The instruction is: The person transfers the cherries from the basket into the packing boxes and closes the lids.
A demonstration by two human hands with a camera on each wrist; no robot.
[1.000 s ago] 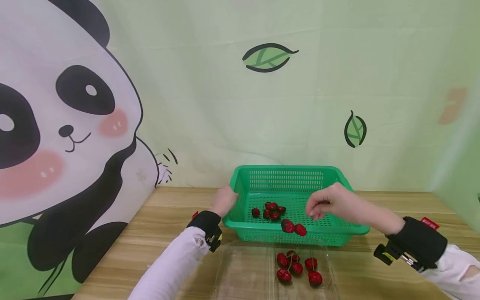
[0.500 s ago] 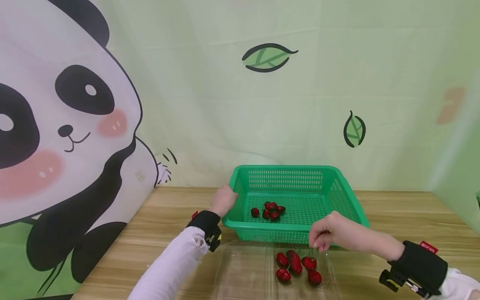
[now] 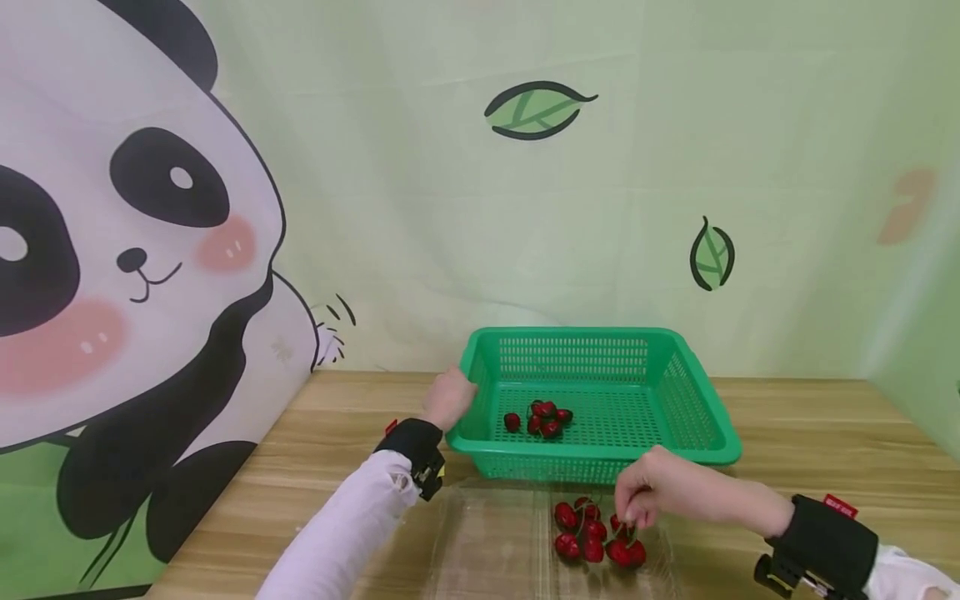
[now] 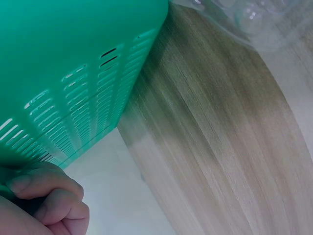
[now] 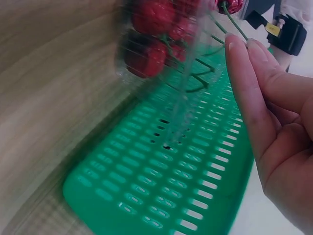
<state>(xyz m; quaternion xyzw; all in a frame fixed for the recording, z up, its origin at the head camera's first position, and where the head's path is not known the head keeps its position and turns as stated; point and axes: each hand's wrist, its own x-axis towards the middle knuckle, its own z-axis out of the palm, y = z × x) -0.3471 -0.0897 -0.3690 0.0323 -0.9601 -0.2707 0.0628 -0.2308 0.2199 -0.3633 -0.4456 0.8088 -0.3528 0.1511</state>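
Observation:
My left hand (image 3: pixel 448 398) grips the left rim of a green plastic basket (image 3: pixel 592 452); in the left wrist view the fingers (image 4: pixel 63 196) curl at its edge. Several dark red cherries (image 3: pixel 549 429) lie on the basket floor, left of centre. My right hand (image 3: pixel 647 493) is low over a clear plastic box (image 3: pixel 491 542) in front of the basket. Thumb and forefinger pinch thin green stems (image 5: pixel 235 20), with a red cherry (image 5: pixel 234 5) by them in the right wrist view. Several cherries (image 3: pixel 566 546) lie in the box's right half; which of them hang from the pinched stems is partly hidden.
A wooden table (image 3: pixel 360 400) carries the basket and box. Behind it hangs a pale green cloth (image 3: pixel 420 208) printed with a panda and leaves. The box's left half (image 3: pixel 487 508) adjoins the cherry-filled half along a ridge.
The right hand has come down and toward me from over the basket to the box, carrying cherries by their stems. The left hand has stayed on the basket rim.

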